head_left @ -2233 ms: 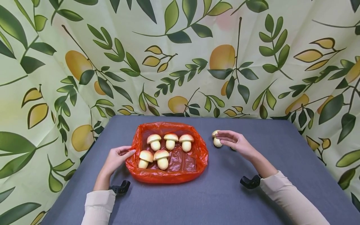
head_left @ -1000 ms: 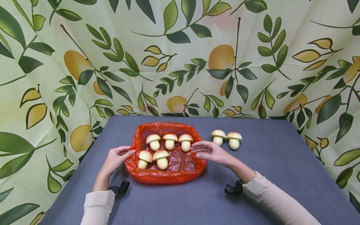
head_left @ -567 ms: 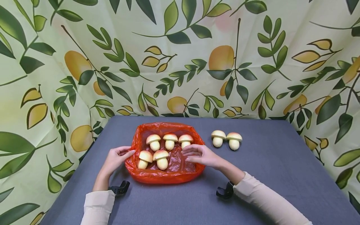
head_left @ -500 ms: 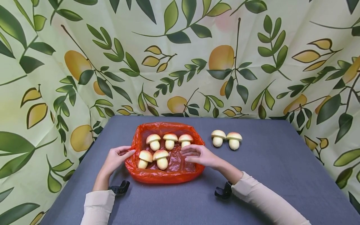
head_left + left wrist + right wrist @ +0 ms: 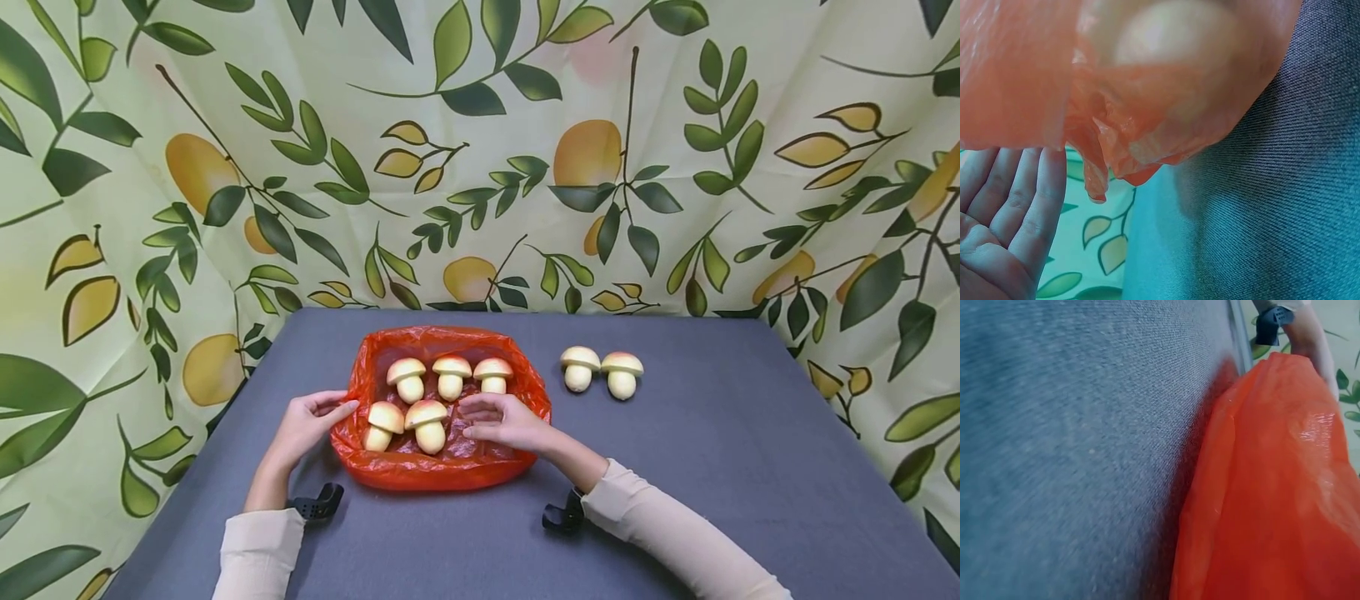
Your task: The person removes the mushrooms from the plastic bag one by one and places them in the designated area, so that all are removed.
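My left hand [image 5: 311, 418] is at the left side of a red plastic bag [image 5: 442, 477], touching its edge with fingers and thumb. In the left wrist view its fingers [image 5: 1022, 200] lie straight and their tips go behind the red plastic. The bag stands wide with its mouth up and holds several toy mushrooms [image 5: 430, 427] with pinkish caps and cream stems. My right hand [image 5: 510, 423] reaches over the bag's right rim, fingers pointing left and slightly spread from the thumb. No object shows between them. Its fingertips are close to the front middle mushroom; the right wrist view hides the hand.
Two more toy mushrooms, a left one [image 5: 579, 369] and a right one [image 5: 622, 375], lie on the dark grey table [image 5: 712, 433] right of the bag. A leaf-print cloth [image 5: 480, 158] encloses the table at the back and sides.
My right hand has moved left from the two mushrooms on the table, over the bag's right rim, into its right front part. The left hand stays at the left edge.
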A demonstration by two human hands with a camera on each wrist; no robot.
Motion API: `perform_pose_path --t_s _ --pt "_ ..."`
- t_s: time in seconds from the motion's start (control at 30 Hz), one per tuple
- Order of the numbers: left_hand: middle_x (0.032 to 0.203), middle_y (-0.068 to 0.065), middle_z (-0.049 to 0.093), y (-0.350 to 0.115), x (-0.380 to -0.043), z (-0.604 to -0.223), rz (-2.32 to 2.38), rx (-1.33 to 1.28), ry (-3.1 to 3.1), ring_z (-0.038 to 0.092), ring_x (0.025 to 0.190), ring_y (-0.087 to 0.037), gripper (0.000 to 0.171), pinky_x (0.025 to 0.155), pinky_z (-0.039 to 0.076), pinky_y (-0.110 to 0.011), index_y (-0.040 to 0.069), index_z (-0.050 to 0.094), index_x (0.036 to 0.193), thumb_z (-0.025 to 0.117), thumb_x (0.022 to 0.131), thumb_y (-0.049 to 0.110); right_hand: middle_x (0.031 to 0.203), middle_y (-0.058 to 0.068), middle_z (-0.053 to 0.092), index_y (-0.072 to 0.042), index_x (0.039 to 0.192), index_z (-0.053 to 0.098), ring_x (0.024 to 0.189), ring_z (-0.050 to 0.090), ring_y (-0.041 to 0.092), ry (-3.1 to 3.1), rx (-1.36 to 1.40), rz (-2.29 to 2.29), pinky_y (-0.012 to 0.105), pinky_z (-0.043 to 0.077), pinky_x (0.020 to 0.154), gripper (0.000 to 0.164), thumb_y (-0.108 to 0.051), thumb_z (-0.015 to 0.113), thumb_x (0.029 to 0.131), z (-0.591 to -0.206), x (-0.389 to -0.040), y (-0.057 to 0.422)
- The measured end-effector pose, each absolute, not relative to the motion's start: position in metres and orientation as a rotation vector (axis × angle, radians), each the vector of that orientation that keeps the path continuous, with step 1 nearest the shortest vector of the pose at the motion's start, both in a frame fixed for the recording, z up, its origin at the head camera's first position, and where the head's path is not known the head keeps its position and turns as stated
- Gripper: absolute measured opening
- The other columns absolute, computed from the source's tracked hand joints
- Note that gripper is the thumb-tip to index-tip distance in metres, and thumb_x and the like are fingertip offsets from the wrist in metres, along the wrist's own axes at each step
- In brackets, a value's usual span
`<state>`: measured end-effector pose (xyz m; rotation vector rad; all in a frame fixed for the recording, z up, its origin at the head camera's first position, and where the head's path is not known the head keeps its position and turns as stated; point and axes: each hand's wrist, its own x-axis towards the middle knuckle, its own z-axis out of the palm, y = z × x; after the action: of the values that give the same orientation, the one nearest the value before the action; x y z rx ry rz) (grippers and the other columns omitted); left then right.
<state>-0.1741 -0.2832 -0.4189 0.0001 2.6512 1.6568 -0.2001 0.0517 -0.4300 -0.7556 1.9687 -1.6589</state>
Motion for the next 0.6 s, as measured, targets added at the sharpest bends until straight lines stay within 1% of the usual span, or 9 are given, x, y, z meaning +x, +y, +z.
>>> perform_pose_path --t_s 0.1,0.23,0.5,0.6 --pt "0.095 -0.005 0.076 -0.284 -0.174 -0.419 1.658 -0.002 2.655 0.065 0.071 0.005 0.041 0.066 0.055 -0.018 -0.009 0.062 0.119 0.068 0.090 0.019 0.134 0.035 0.051 0.015 0.133 0.045 0.126 0.051 0.048 1.988 -0.729 -1.659 0.039 0.050 0.102 0.051 -0.005 0.064 0.089 -0.431 -0.203 0.046" --pt "0.089 0.006 0.075 -0.284 -0.175 -0.420 1.662 -0.003 2.653 0.065 0.070 0.005 0.040 0.066 0.054 -0.017 -0.010 0.062 0.118 0.067 0.090 0.018 0.135 0.033 0.051 0.013 0.133 0.045 0.127 0.052 0.044 2.027 -0.699 -1.647 0.039 0.049 0.103 0.053 -0.008 0.065 0.089 -0.433 -0.207 0.040" --pt "0.086 0.013 0.074 -0.284 -0.175 -0.420 1.676 0.001 2.645 0.065 0.071 0.005 0.041 0.066 0.054 -0.017 -0.010 0.062 0.118 0.068 0.090 0.018 0.135 0.035 0.050 0.016 0.131 0.045 0.127 0.052 0.044 2.029 -0.675 -1.676 0.039 0.049 0.104 0.052 -0.004 0.065 0.088 -0.435 -0.213 0.026" --pt "0.084 0.016 0.073 -0.284 -0.175 -0.421 1.686 -0.002 2.642 0.065 0.070 0.005 0.041 0.066 0.054 -0.017 -0.010 0.062 0.118 0.068 0.090 0.018 0.136 0.034 0.049 0.016 0.132 0.044 0.127 0.052 0.044 2.029 -0.673 -1.672 0.041 0.047 0.105 0.053 -0.004 0.065 0.087 -0.436 -0.214 0.019"
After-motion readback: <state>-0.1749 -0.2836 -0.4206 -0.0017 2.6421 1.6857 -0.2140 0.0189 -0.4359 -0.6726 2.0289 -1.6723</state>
